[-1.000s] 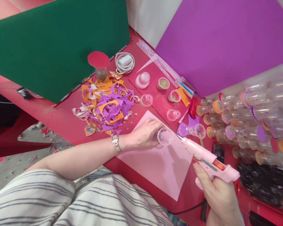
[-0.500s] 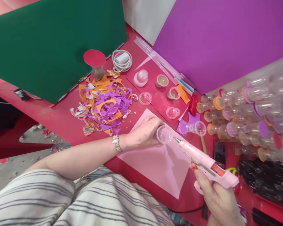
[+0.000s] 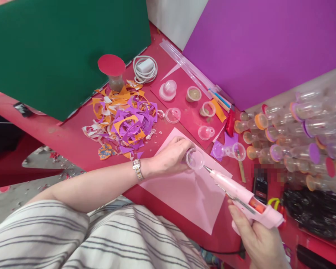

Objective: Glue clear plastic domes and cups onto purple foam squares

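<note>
One glue gun (image 3: 240, 192) and one clear cup (image 3: 195, 158) are held over one pink sheet (image 3: 184, 198), the cup near its far right edge. One tub (image 3: 194, 94), near the red sheet (image 3: 184, 104)'s far right edge, contains something brownish. Knuckles up, the left hand (image 3: 170, 157) grasps the cup; the right hand (image 3: 257, 233) grips the gun, nozzle beside the cup's rim.

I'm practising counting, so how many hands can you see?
2: the left hand, mid-picture, holds a clear, round-rimmed plastic cup; the right hand, lower right, holds a pink plastic glue gun. I see no others.
</note>
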Tool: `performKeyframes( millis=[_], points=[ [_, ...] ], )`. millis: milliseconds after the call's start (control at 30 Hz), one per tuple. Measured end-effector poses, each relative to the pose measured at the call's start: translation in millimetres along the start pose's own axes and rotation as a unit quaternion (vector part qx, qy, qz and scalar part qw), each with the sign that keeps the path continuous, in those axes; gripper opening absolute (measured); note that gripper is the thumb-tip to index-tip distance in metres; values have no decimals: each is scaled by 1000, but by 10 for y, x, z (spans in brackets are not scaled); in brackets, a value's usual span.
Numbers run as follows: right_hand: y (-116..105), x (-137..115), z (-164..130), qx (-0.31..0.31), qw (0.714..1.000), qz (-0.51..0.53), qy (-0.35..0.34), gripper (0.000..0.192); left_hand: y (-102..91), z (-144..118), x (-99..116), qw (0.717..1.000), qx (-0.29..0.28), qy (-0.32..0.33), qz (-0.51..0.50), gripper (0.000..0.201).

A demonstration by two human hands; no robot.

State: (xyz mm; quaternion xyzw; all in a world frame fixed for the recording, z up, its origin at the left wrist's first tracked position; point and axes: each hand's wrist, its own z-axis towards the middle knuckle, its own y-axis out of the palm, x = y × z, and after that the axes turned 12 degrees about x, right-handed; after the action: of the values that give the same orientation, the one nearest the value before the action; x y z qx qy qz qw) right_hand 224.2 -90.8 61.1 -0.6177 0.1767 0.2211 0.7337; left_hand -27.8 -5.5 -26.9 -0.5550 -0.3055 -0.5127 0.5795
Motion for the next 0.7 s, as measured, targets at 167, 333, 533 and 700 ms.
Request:
performKeyframes(
  millis=[167, 333, 533, 700],
  points=[
    [13, -11, -66, -3, 1000, -24, 2, 40, 3, -11, -6, 1000, 5, -1, -8, 32],
    [40, -18, -53, -1, 1000, -25, -1, 37, 10, -6, -29, 1000, 1, 8, -1, 32],
    [45, 7, -52, 21, 998, -48, 16, 34, -3, 5, -12, 1000, -2, 13, 4, 30],
    [53, -4, 35, 6, 999, -33, -28, 30, 6, 6, -16, 1000, 0, 15, 0, 29]
  ],
)
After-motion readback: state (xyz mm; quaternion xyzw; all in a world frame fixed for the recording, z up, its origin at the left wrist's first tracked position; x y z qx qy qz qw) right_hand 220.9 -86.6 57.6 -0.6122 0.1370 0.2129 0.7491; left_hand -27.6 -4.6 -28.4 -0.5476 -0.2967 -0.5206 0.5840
